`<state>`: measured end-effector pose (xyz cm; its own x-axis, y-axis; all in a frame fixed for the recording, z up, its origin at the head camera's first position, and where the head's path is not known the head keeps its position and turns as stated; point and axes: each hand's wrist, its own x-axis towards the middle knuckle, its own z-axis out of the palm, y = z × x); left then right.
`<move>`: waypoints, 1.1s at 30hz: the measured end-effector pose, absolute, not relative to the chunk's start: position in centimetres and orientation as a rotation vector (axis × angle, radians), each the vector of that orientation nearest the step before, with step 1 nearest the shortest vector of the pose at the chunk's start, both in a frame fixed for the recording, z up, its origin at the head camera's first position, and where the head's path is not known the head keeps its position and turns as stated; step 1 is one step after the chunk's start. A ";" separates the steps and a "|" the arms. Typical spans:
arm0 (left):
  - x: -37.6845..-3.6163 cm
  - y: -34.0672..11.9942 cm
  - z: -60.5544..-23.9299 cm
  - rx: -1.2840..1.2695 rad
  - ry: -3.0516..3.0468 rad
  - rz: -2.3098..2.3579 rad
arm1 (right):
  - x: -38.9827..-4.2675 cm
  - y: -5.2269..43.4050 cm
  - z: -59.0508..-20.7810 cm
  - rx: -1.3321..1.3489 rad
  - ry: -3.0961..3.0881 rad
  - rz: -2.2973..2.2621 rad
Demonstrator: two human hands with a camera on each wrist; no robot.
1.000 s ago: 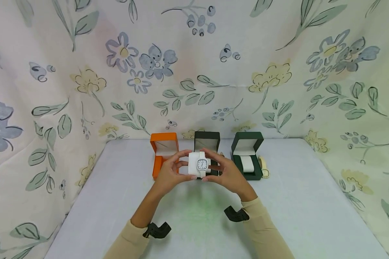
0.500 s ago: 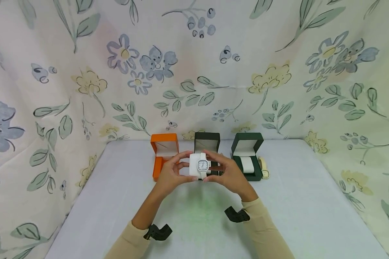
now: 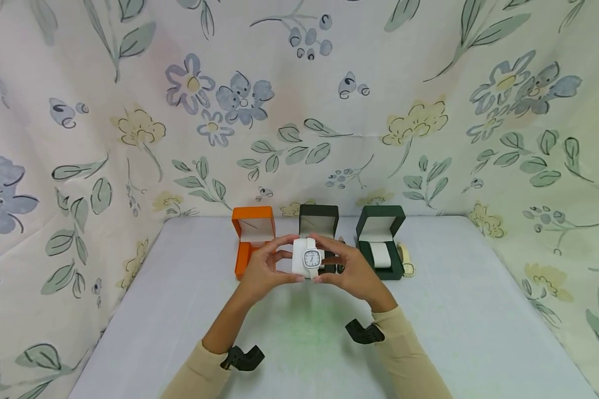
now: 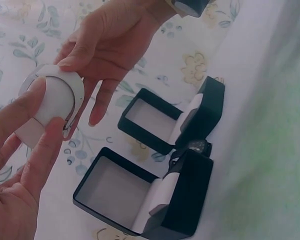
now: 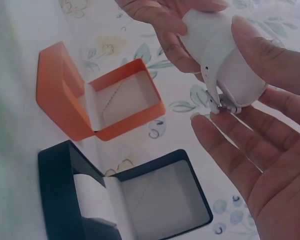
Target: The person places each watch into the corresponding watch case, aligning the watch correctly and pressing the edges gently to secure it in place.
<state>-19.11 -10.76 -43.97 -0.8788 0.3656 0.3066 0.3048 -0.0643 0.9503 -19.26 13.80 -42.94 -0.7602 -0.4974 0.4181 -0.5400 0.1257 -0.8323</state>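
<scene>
A white watch (image 3: 311, 257) is wrapped round a white cushion (image 3: 299, 259), held up in front of the boxes. My left hand (image 3: 262, 270) grips the cushion (image 4: 49, 104) between thumb and fingers. My right hand (image 3: 348, 270) pinches the watch's strap, thumb on the strap (image 5: 215, 60) and fingers spread under the buckle (image 5: 225, 105). Behind the hands stand three open boxes: an orange box (image 3: 252, 231), a black box (image 3: 319, 220) and a green box (image 3: 382, 237). The orange box (image 5: 110, 100) and the black box (image 5: 140, 200) are empty.
The green box holds a white cushion (image 3: 381, 254); a beige watch (image 3: 406, 260) lies to its right. A dark watch (image 4: 197, 146) lies between the black and green boxes. Floral cloth walls (image 3: 299, 111) close in the grey table (image 3: 454, 310) on three sides.
Both hands and the watch on its cushion have sunk slightly; the grip looks the same.
</scene>
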 end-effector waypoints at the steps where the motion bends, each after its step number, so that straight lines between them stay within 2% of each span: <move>1: -19.1 -10.7 -44.0 0.763 2.116 2.132 | -19.3 13.8 -43.0 1.064 -2.330 1.752; 33: -18.9 -10.4 -43.8 0.717 2.115 2.137 | -19.2 13.3 -43.2 0.924 -2.355 1.837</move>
